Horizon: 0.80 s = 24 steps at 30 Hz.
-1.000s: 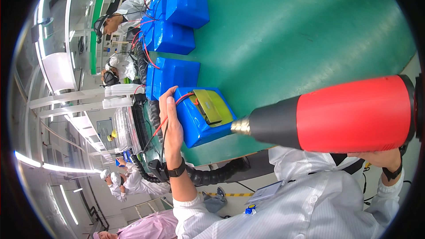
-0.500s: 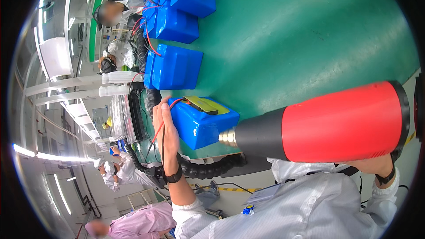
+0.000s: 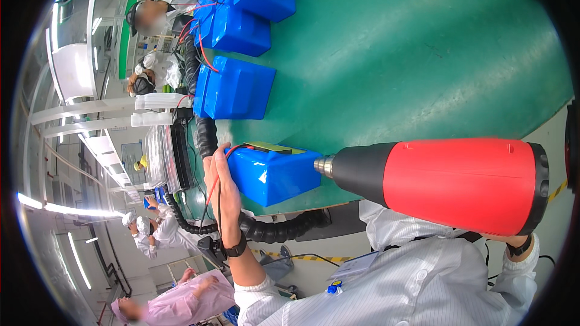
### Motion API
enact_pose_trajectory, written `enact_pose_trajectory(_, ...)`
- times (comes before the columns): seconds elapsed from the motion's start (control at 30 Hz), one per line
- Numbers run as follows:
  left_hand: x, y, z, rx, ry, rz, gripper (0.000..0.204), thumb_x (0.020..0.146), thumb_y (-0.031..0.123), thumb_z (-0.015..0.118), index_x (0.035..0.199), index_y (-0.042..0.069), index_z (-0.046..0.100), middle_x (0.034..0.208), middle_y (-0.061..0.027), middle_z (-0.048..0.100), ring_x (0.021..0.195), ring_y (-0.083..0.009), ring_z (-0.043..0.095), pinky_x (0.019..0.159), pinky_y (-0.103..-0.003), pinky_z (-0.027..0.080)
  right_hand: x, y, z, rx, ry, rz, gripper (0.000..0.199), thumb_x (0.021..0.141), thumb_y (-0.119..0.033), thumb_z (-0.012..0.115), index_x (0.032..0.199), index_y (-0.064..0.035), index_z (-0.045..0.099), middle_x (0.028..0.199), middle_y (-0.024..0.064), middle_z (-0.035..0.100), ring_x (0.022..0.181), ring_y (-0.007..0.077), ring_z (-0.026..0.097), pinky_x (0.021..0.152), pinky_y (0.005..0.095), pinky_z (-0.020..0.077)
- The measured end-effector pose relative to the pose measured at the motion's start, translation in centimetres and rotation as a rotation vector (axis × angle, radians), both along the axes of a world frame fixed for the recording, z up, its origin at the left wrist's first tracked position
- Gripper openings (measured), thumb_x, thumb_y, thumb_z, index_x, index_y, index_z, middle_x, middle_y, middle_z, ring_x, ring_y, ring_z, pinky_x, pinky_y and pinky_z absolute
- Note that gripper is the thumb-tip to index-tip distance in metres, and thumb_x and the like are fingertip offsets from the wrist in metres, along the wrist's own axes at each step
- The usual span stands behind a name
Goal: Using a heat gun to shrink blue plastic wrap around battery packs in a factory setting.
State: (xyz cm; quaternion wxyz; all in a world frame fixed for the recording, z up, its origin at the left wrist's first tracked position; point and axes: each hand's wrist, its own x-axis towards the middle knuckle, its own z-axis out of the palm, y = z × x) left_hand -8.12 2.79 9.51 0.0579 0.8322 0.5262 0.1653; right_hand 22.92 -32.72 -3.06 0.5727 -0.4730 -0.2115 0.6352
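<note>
A blue shrink-wrapped battery pack (image 3: pixel 272 175) sits on the green tabletop, with a yellow-green strip along its upper side and a red and a black wire at its left end. My left hand (image 3: pixel 223 190) grips that left end, fingers mostly straight against it, the wires running across the palm. A red and black heat gun (image 3: pixel 459 187) lies level to the right, its metal nozzle (image 3: pixel 324 166) pointing at the pack's right end, very close to it. My right hand (image 3: pixel 504 239) holds the heat gun from below; its fingers are mostly hidden behind the red body.
Several more blue battery packs (image 3: pixel 238 87) with red and black wires stand toward the upper left. A black ribbed hose (image 3: pixel 284 229) runs along the table edge. Clear plastic sheets (image 3: pixel 158 157) are at the left. Other people, one in pink (image 3: pixel 187 299), are in the background.
The battery pack has tilted in my left hand, so less of its strip-covered side shows. The heat gun has turned more level, and its nozzle has shifted up and right, toward the pack's right end.
</note>
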Motion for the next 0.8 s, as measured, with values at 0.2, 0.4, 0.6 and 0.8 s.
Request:
enact_pose_trajectory(0.2, -0.1, -0.5, 0.1, 0.024, -0.016, -0.005, 0.053, 0.11, 0.04, 0.033, 0.122, 0.001, 0.067, 0.101, -0.0122, 0.055, 0.087, -0.0233, 0.054, 0.081, -0.035, 0.042, -0.3, 0.1, 0.7, -0.096, 0.194, -0.052, 0.033, 0.09, 0.0, 0.072, 0.123, 0.0032, 0.066, 0.122, 0.0132, 0.07, 0.108, 0.0234, 0.068, 0.093, 0.032, 0.0546)
enact_pose_trajectory(0.4, -0.1, -0.4, 0.1, -0.003, -0.004, 0.03, 0.054, 0.11, 0.041, 0.033, 0.122, 0.0, 0.067, 0.102, -0.0132, 0.056, 0.088, -0.0241, 0.055, 0.082, -0.035, 0.042, -0.2, 0.3, 0.5, -0.131, 0.061, -0.163, 0.034, 0.09, 0.0, 0.073, 0.123, 0.0029, 0.066, 0.123, 0.0132, 0.07, 0.108, 0.0232, 0.068, 0.094, 0.0318, 0.0542)
enact_pose_trajectory(0.6, 0.0, -0.6, 0.2, -0.01, -0.003, 0.021, 0.054, 0.11, 0.041, 0.033, 0.122, 0.0, 0.066, 0.103, -0.014, 0.056, 0.088, -0.0246, 0.054, 0.081, -0.035, 0.042, 0.0, 0.0, -0.9, 0.072, -0.377, -0.065, 0.035, 0.09, 0.001, 0.072, 0.124, 0.0024, 0.066, 0.122, 0.0132, 0.07, 0.109, 0.0231, 0.068, 0.094, 0.0323, 0.0539)
enact_pose_trajectory(0.8, -0.3, -0.7, 0.3, 0.003, 0.019, 0.029, 0.056, 0.11, 0.042, 0.032, 0.123, 0.0, 0.066, 0.101, -0.0129, 0.055, 0.087, -0.0235, 0.054, 0.081, -0.035, 0.042, -0.1, -0.5, -2.5, -0.041, -0.166, -0.023, 0.035, 0.09, 0.002, 0.072, 0.125, 0.0019, 0.066, 0.122, 0.0132, 0.07, 0.109, 0.0231, 0.068, 0.095, 0.0326, 0.0537)
